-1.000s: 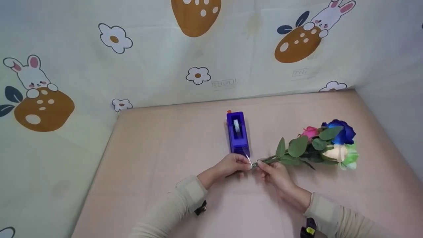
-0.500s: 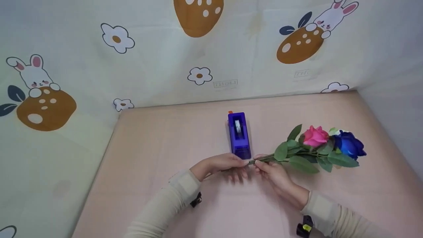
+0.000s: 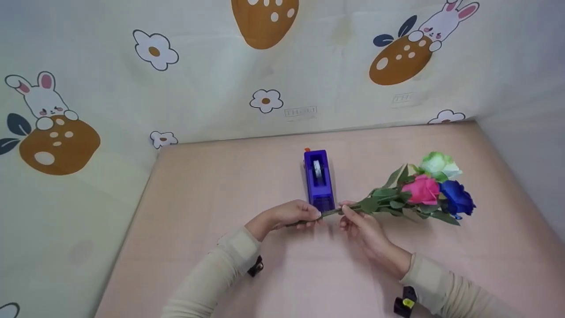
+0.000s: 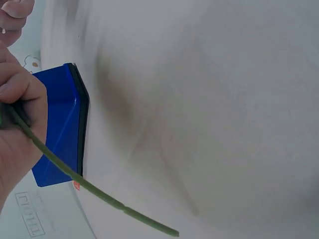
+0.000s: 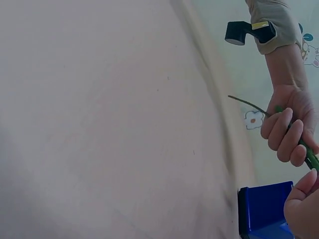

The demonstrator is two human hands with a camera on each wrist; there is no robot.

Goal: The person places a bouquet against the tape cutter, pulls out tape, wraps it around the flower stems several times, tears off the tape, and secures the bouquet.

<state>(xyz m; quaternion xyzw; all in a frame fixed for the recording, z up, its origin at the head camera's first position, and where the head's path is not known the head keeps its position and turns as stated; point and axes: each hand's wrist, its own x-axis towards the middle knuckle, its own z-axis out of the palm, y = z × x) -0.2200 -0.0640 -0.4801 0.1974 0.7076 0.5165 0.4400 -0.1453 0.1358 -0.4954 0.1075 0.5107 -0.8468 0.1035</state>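
Note:
A bunch of artificial roses lies across both hands in the head view: a pink rose [image 3: 422, 190], a blue rose [image 3: 457, 198] and a pale green rose [image 3: 439, 164], with green leaves. The left hand [image 3: 291, 214] grips the lower stems, fingers curled round them. One thin green stem [image 4: 94, 189] sticks out past that hand in the left wrist view. Farther up, just below the leaves, the right hand [image 3: 364, 229] pinches the stems between thumb and fingers. Just beyond the hands stands a blue tape dispenser [image 3: 318, 181] holding a roll of clear tape [image 3: 317, 170].
A pink-covered table [image 3: 212, 190] lies under the hands. Behind it hangs a pale cloth [image 3: 212, 84] printed with rabbits and flowers. Each sleeved wrist carries a small black camera, such as the right wrist's camera [image 3: 404, 302].
The bunch has turned about its stems, bringing the pink rose forward and the pale green one up to the back. The left hand has shifted left along the stems; the tape dispenser stays put.

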